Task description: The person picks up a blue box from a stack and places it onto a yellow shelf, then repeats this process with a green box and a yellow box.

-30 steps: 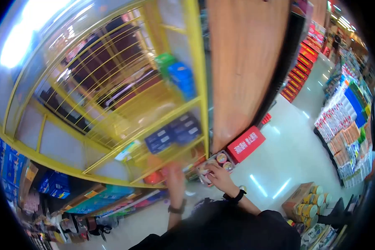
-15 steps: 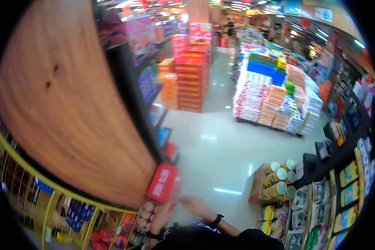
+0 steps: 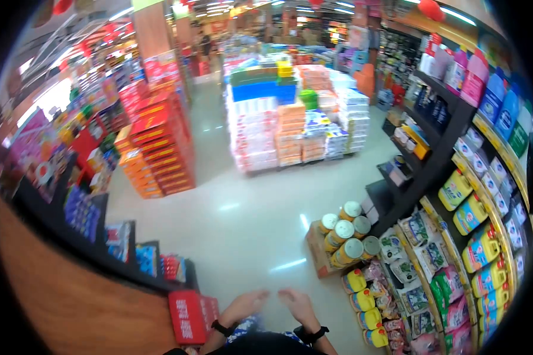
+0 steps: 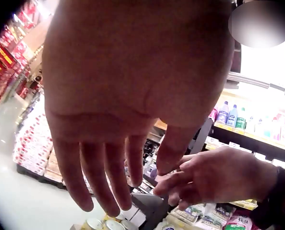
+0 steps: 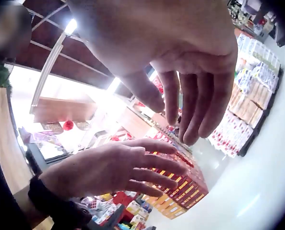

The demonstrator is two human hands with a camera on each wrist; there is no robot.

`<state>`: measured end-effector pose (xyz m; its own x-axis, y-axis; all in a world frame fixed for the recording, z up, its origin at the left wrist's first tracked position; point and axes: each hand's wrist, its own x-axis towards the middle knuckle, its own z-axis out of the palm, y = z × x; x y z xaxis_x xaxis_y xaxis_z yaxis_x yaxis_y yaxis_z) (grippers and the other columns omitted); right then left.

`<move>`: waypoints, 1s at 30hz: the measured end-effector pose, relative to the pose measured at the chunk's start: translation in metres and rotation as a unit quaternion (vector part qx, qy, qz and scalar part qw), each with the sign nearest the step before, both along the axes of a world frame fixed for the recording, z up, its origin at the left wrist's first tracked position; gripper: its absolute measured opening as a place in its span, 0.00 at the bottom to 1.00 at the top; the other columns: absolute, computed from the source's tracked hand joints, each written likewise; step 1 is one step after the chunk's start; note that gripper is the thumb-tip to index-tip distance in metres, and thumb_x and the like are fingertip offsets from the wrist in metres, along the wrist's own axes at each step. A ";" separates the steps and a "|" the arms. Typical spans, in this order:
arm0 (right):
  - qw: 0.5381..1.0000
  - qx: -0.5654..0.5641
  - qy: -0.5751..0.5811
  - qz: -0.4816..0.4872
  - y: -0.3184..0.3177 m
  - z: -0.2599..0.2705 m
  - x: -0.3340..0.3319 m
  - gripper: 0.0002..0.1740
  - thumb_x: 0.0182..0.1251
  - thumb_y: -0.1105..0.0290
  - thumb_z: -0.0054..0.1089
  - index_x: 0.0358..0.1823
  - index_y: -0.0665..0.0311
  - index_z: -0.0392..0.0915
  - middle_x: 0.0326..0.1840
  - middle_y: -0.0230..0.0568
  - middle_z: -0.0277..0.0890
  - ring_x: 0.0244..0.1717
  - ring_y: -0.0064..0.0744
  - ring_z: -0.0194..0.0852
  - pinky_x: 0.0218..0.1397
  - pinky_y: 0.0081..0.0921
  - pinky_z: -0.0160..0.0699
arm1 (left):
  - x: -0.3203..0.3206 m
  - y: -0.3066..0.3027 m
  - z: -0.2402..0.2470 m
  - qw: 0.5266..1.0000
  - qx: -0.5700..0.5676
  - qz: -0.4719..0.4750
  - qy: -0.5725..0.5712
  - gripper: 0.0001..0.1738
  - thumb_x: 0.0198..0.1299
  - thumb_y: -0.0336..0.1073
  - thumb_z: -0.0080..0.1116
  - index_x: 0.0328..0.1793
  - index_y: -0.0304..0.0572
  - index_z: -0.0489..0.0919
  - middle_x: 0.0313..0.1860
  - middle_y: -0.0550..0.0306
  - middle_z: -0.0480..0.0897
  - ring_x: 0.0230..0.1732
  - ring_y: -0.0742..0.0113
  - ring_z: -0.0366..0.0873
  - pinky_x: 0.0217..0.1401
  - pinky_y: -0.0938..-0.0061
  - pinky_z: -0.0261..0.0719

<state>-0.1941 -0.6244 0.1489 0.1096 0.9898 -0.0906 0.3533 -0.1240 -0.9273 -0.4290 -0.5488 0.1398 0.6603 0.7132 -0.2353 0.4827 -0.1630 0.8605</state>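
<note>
In the head view my left hand (image 3: 247,306) is at the bottom centre, in front of my body, with a dark band on its wrist. A short gap to its right is my right hand (image 3: 298,307), also banded. Both hold nothing. The left wrist view has the left hand (image 4: 133,81) large and close, its fingers stretched out downward. Relaxed, slightly bent fingers show on the right hand (image 5: 181,62) in the right wrist view. Nearest to the left hand is a red box (image 3: 186,316) with white lettering, below and left of it.
A carton of yellow cans (image 3: 344,239) stands on the floor to the right, beside shelves of yellow bottles (image 3: 479,248) and bags. Ahead are a pallet of stacked packs (image 3: 290,127) and stacked red boxes (image 3: 163,142). A wooden panel (image 3: 59,284) borders the left.
The view has swung right, away from the yellow wire rack and the tray of round tubs. Both hands have come away from those goods and now hover in front of my body.
</note>
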 end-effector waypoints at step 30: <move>0.999 0.008 0.043 0.011 0.567 0.019 0.155 0.15 0.79 0.67 0.64 0.60 0.67 0.86 0.49 0.48 0.93 0.47 0.37 0.92 0.53 0.31 0.88 | 0.153 0.551 0.052 0.998 0.011 0.060 -0.031 0.24 0.79 0.42 0.60 0.75 0.42 0.81 0.65 0.48 0.90 0.63 0.54 0.89 0.69 0.63 0.84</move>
<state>-0.0393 -0.0574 0.1682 0.0794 0.9934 -0.0833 0.2747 -0.1021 -0.9561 -0.2762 0.0023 0.1919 0.5826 0.7925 -0.1803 0.4451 -0.1255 0.8866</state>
